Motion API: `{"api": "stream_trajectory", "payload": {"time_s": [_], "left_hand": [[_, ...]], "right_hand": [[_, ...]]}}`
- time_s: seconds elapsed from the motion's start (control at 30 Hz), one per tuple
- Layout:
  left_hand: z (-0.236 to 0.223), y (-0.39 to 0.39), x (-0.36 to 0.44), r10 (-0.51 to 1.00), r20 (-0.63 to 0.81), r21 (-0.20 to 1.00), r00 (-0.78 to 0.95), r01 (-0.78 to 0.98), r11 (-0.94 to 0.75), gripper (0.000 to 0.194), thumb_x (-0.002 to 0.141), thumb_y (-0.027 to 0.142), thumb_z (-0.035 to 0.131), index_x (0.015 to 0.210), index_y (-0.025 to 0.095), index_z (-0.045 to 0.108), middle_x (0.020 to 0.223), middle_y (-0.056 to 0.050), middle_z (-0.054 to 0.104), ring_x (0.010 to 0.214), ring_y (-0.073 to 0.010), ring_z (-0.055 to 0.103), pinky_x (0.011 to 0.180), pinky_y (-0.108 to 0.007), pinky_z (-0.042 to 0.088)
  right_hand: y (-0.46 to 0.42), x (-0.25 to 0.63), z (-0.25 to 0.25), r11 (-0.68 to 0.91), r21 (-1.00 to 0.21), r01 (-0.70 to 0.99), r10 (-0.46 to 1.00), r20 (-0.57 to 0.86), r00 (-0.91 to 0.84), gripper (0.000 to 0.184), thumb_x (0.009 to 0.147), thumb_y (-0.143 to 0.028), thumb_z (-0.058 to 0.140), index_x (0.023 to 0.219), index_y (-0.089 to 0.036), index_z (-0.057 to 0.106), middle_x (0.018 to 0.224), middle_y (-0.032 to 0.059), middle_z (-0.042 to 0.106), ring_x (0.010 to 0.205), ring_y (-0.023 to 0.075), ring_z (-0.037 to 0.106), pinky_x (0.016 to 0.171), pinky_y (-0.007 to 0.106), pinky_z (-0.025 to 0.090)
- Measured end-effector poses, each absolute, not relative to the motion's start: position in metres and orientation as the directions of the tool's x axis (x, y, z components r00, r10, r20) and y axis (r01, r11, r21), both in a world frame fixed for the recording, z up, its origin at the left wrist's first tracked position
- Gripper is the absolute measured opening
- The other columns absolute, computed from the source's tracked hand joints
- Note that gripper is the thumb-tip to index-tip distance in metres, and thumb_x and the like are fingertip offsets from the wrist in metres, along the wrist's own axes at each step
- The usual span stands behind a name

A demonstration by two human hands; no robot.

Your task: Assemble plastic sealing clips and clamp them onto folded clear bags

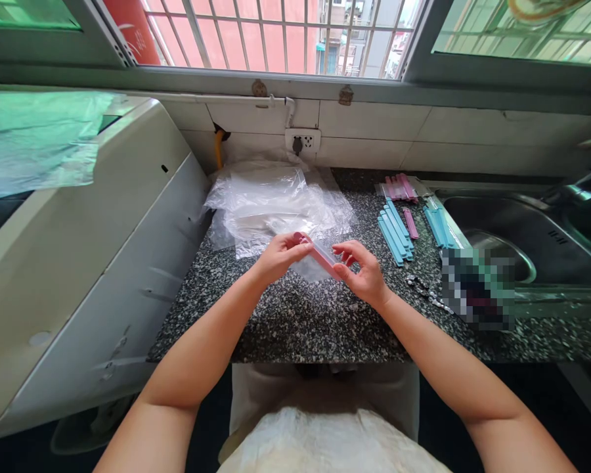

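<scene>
Both hands hold one pink sealing clip [319, 253] above the speckled granite counter [300, 315]. My left hand [277, 257] pinches its far end, and my right hand [362, 272] pinches its near end. A clear plastic bag [311, 268] hangs from the clip between the hands. Behind them lies a heap of clear plastic bags [270, 203].
Several blue clips [394, 231] and pink clips [398, 187] lie on the counter to the right, more blue ones [437, 226] by the steel sink [526, 243]. A bead bracelet [426, 290] lies near a blurred object [477, 289]. A white appliance [88, 249] stands left.
</scene>
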State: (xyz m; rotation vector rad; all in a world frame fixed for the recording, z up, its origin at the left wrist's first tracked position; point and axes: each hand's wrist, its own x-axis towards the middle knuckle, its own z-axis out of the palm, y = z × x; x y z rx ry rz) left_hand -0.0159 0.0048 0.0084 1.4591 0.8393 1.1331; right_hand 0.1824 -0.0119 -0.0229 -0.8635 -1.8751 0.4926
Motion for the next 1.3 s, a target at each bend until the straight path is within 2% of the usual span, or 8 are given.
{"api": "stream_trajectory", "payload": {"time_s": [0.1, 0.2, 0.43, 0.63, 0.87, 1.1, 1.3], "left_hand": [[0.0107, 0.0015, -0.0148, 0.891, 0.200, 0.976, 0.407, 0.000, -0.219, 0.021, 0.070, 0.035, 0.063, 0.061, 0.017, 0.059, 0.056, 0.001, 0.047, 0.052, -0.0093, 0.039, 0.051, -0.024, 0.032], [0.0116, -0.0011, -0.0143, 0.864, 0.192, 0.965, 0.466, 0.073, -0.253, 0.020, 0.073, 0.034, 0.059, 0.064, 0.016, 0.058, 0.057, 0.002, 0.046, 0.053, -0.0087, 0.038, 0.050, -0.023, 0.031], [0.0099, -0.0011, -0.0143, 0.843, 0.198, 0.938, 0.500, 0.154, -0.312, 0.021, 0.077, 0.034, 0.054, 0.067, 0.015, 0.056, 0.059, 0.003, 0.045, 0.054, -0.0078, 0.037, 0.051, -0.023, 0.030], [0.0048, 0.0003, -0.0128, 0.856, 0.235, 0.926, 0.461, 0.161, -0.340, 0.022, 0.077, 0.036, 0.056, 0.068, 0.015, 0.056, 0.060, 0.002, 0.048, 0.056, -0.0085, 0.041, 0.053, -0.023, 0.035], [0.0020, 0.0016, -0.0100, 0.877, 0.305, 0.930, 0.370, 0.083, -0.358, 0.023, 0.075, 0.037, 0.060, 0.067, 0.016, 0.054, 0.063, 0.001, 0.050, 0.059, -0.0090, 0.043, 0.055, -0.023, 0.037], [0.0031, -0.0001, -0.0098, 0.885, 0.305, 0.934, 0.353, 0.073, -0.351, 0.024, 0.074, 0.038, 0.060, 0.066, 0.016, 0.053, 0.060, 0.002, 0.048, 0.057, -0.0088, 0.042, 0.053, -0.023, 0.036], [0.0019, -0.0022, -0.0075, 0.877, 0.265, 0.926, 0.401, 0.146, -0.347, 0.023, 0.076, 0.037, 0.056, 0.066, 0.017, 0.053, 0.059, 0.002, 0.047, 0.056, -0.0088, 0.041, 0.053, -0.023, 0.036]], "right_hand": [[-0.0127, 0.1802, -0.0223, 0.564, -0.784, 0.259, 0.811, 0.467, -0.353, 0.032, 0.080, -0.047, 0.057, 0.094, -0.018, 0.061, 0.081, 0.0034, 0.062, 0.069, 0.0117, 0.055, 0.058, 0.025, 0.047], [-0.0151, 0.1773, -0.0221, 0.442, -0.874, 0.202, 0.844, 0.329, -0.424, 0.030, 0.078, -0.046, 0.060, 0.084, -0.017, 0.060, 0.070, 0.0004, 0.060, 0.061, 0.0100, 0.052, 0.054, 0.024, 0.044], [-0.0186, 0.1745, -0.0191, 0.258, -0.955, 0.148, 0.866, 0.161, -0.473, 0.026, 0.077, -0.042, 0.061, 0.070, -0.017, 0.055, 0.056, -0.0032, 0.053, 0.049, 0.0079, 0.047, 0.049, 0.023, 0.039], [-0.0186, 0.1744, -0.0175, 0.262, -0.956, 0.136, 0.871, 0.173, -0.460, 0.025, 0.076, -0.040, 0.062, 0.068, -0.017, 0.055, 0.053, -0.0036, 0.053, 0.047, 0.0077, 0.047, 0.048, 0.023, 0.038], [-0.0180, 0.1750, -0.0194, 0.303, -0.940, 0.158, 0.880, 0.212, -0.426, 0.025, 0.076, -0.040, 0.062, 0.067, -0.017, 0.056, 0.055, -0.0031, 0.054, 0.049, 0.0074, 0.047, 0.049, 0.023, 0.039], [-0.0182, 0.1745, -0.0197, 0.304, -0.938, 0.166, 0.872, 0.204, -0.444, 0.026, 0.076, -0.041, 0.062, 0.069, -0.017, 0.056, 0.055, -0.0032, 0.055, 0.048, 0.0076, 0.049, 0.048, 0.023, 0.040], [-0.0188, 0.1740, -0.0190, 0.307, -0.939, 0.159, 0.874, 0.212, -0.437, 0.025, 0.077, -0.041, 0.061, 0.072, -0.017, 0.056, 0.057, -0.0031, 0.055, 0.050, 0.0080, 0.049, 0.051, 0.024, 0.040]]}}
